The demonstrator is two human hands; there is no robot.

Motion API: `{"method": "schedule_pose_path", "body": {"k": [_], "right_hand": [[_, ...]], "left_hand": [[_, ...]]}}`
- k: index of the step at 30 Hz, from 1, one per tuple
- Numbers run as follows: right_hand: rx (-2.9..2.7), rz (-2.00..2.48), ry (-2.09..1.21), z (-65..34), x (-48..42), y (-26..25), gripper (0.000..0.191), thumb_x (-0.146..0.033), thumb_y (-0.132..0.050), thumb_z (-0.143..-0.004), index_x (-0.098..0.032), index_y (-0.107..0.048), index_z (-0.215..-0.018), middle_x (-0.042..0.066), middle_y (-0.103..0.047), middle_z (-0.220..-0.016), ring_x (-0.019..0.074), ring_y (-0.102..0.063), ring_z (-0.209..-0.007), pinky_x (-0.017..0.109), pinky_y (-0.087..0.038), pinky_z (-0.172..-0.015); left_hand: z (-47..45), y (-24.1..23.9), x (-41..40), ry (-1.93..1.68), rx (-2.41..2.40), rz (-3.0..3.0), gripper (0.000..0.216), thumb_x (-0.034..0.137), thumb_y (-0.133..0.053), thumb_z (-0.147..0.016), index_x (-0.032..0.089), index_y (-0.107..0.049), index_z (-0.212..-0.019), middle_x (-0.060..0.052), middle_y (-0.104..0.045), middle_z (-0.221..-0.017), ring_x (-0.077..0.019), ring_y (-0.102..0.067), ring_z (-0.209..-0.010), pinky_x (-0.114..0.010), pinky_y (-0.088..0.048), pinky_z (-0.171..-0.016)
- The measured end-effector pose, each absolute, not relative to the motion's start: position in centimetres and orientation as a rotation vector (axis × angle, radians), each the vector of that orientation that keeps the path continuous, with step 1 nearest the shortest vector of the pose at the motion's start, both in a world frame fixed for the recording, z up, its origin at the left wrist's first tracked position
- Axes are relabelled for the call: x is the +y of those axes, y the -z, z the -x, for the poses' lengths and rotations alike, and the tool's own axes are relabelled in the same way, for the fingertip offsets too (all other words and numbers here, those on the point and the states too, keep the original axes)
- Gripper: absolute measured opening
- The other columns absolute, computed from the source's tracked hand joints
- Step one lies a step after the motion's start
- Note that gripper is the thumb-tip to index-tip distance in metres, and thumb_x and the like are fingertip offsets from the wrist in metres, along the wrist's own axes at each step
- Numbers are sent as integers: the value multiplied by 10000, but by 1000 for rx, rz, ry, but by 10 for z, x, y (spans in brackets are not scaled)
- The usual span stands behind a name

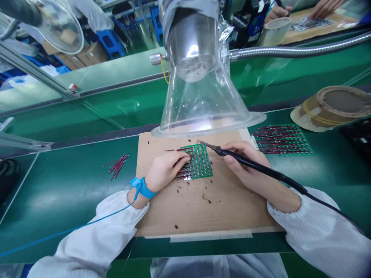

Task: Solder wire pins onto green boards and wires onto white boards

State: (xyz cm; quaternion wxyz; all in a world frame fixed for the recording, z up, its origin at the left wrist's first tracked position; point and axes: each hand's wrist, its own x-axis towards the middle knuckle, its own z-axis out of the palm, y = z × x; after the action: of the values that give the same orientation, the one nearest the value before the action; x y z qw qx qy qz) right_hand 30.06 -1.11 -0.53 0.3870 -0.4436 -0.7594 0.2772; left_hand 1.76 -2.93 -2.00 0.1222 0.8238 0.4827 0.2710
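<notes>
A small green circuit board (199, 162) with rows of red wires lies on a brown wooden work board (203, 204). My left hand (166, 168) rests on the circuit board's left side, fingers curled and pressed onto the red wires. A blue wrist strap (142, 187) with a blue cord circles that wrist. My right hand (246, 166) grips a black soldering iron (249, 164), its tip pointing left just above the circuit board's top edge.
A clear fume-extraction funnel (203, 96) hangs right behind the work board. A second green board with red wires (282, 139) lies to the right, a bundle of loose red wires (117, 166) to the left. A tape roll (333, 106) sits far right. Another person's hands (319, 7) work at the far bench.
</notes>
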Motion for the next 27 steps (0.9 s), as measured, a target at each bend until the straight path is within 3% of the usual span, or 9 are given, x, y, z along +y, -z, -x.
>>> {"method": "schedule_pose_path", "body": {"k": [4,8,14,27], "right_hand": [[-1866,1094,-771,-302,-13,9,201,-375,-659,-1000,-264,-659,-1168,32,-769,-980,166,-735,-813,289,-588,-706],[-1673,1043,-899,-303,-14,16,152,-358,-647,-1004,-258,-619,-1115,28,-726,-918,168,-710,-732,313,-575,-645],[-1641,1037,-972,-304,-14,17,142,-381,-683,-974,-255,-630,-936,15,-707,-824,167,-675,-641,318,-550,-567],[-1791,1007,-967,-308,-18,15,39,-256,-673,-971,-261,-635,-967,-29,-636,-703,126,-581,-525,283,-435,-479]], "left_hand": [[-18,20,-30,-833,1450,-2254,200,339,-607,-1061,229,-773,-1040,-15,-821,-989,-165,-772,-883,-297,-617,-844],[-20,17,-31,-863,1469,-2167,116,290,-661,-1029,225,-752,-997,3,-772,-865,-147,-723,-789,-281,-585,-775],[-26,11,-33,-866,1451,-2172,71,234,-689,-997,188,-707,-946,-67,-669,-1087,-181,-674,-991,-327,-562,-871],[-34,12,-33,-672,1546,-2155,104,275,-660,-1019,207,-689,-947,-27,-678,-1078,-189,-673,-946,-354,-553,-861]]}}
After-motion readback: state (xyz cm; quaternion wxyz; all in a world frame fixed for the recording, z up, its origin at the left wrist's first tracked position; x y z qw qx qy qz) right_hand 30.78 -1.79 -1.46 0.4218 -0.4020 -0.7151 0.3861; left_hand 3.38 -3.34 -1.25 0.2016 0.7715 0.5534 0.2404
